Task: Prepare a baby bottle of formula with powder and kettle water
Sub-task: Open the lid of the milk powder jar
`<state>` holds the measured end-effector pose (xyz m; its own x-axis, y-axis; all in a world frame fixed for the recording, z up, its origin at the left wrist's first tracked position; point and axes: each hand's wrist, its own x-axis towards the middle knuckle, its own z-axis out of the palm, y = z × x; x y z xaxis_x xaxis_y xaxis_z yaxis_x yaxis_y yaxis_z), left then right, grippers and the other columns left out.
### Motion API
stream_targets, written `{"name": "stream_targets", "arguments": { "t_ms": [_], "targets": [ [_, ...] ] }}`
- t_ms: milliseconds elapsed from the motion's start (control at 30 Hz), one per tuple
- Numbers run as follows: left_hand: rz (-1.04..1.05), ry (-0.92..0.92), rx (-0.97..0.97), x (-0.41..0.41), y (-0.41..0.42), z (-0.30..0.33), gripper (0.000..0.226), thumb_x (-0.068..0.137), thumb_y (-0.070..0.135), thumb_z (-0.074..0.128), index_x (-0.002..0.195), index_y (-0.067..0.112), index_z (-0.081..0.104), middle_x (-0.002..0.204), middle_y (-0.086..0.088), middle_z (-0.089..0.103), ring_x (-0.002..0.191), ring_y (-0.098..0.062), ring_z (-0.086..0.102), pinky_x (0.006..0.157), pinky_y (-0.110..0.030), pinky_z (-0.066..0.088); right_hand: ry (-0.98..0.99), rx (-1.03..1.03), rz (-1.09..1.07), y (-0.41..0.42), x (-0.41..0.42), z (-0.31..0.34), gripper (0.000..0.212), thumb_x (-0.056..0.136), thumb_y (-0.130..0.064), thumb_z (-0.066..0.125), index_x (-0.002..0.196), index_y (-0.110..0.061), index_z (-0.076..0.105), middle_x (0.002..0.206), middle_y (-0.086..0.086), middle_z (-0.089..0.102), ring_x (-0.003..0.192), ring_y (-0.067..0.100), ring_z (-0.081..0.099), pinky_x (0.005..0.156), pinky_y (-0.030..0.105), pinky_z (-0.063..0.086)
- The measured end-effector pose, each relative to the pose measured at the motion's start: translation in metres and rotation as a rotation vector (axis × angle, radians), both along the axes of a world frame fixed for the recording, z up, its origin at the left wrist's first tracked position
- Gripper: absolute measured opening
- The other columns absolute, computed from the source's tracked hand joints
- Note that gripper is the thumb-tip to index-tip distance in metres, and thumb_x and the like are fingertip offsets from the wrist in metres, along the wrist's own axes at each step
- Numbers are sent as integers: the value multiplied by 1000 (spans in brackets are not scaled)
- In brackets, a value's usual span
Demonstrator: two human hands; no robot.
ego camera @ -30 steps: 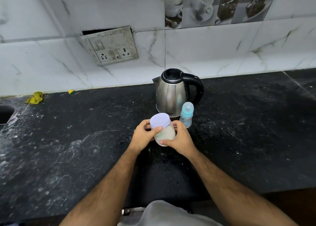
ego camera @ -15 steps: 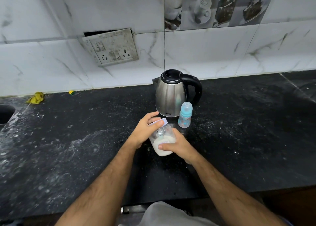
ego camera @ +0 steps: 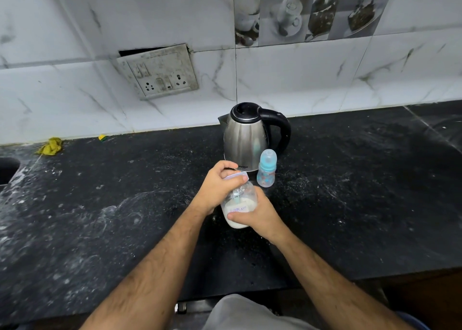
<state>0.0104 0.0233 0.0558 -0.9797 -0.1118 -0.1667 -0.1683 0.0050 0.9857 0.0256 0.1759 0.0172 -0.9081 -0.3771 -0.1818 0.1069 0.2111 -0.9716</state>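
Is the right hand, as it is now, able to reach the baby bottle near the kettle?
Probably not yet: the right hand grips the powder jar, so it is occupied. The baby bottle stands just beyond it, with nothing between, in front of the kettle.

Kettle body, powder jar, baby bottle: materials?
Kettle: body looks like brushed stainless steel, with soft streaky reflections; lid and handle look like black plastic, glossy. Powder jar: clear, probably plastic, since white powder shows through the wall; glass cannot be ruled out. Its lid looks like pale matte plastic. Baby bottle: translucent blue-tinted plastic with a printed pattern, likely under a clear cap.
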Motion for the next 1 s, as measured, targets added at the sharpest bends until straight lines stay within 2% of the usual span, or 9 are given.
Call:
{"name": "stream_targets", "arguments": {
  "t_ms": [67,133,233,400,533,667,800,867,1000],
  "targets": [
    [12,13,-11,0,0,2,43,66,27,82,98,16,55,103,-24,70,83,-24,69,79,-43,57,9,41,-38,-1,1,2,84,48,-38,88,123,-27,52,112,-6,69,103,9,67,94,40,55],
    [44,22,-49,-1,2,3,40,65,29,82,90,18,52,94,-25,69,78,-21,66,74,-41,56,36,94,-60,-4,1,6,86,47,-43,85,124,-28,50,111,-9,67,102,7,66,92,38,56],
    [154,31,-186,-6,7,6,33,64,34,79,79,23,52,68,1,56,67,-13,56,71,-40,54,124,186,-110,-10,1,10,92,52,-43,87,131,-33,42,113,-13,62,103,9,62,88,33,55],
    [98,-23,-224,-9,3,17,51,58,44,82,99,26,58,101,-6,68,95,-23,69,84,-42,59,99,126,-46,-7,-6,13,96,52,-48,85,135,-31,40,122,-14,59,110,6,60,92,30,53],
    [34,-29,-261,-4,-3,19,69,56,53,83,114,26,57,109,-2,68,100,-16,68,89,-38,57,-1,-36,111,3,-11,10,63,78,-23,80,129,-33,44,126,-8,62,115,5,61,96,28,51],
    [-75,-65,-250,5,-9,17,84,60,59,78,131,24,49,118,-1,67,108,-14,66,94,-34,55,-10,26,94,10,-15,-1,62,71,-19,87,124,-23,56,116,-5,70,107,7,66,95,33,54],
    [-64,-85,-136,18,-21,14,61,89,29,71,142,16,43,124,-3,67,113,-11,65,102,-31,48,-28,37,12,16,-17,-12,72,61,-22,92,123,-21,56,115,-3,70,106,11,68,96,40,54],
    [-66,-92,-119,23,-27,11,57,90,17,70,141,15,44,122,-3,68,111,-10,66,100,-28,49,-26,45,13,18,-17,-14,76,57,-24,92,124,-20,55,116,-4,70,106,11,67,96,40,54],
    [-18,-100,-148,27,-29,4,62,83,6,75,138,9,48,119,-6,67,97,-6,70,83,-18,54,-30,72,14,17,-11,-18,75,58,-22,93,123,-20,54,115,-5,69,104,10,67,95,38,55]
  ]
}}
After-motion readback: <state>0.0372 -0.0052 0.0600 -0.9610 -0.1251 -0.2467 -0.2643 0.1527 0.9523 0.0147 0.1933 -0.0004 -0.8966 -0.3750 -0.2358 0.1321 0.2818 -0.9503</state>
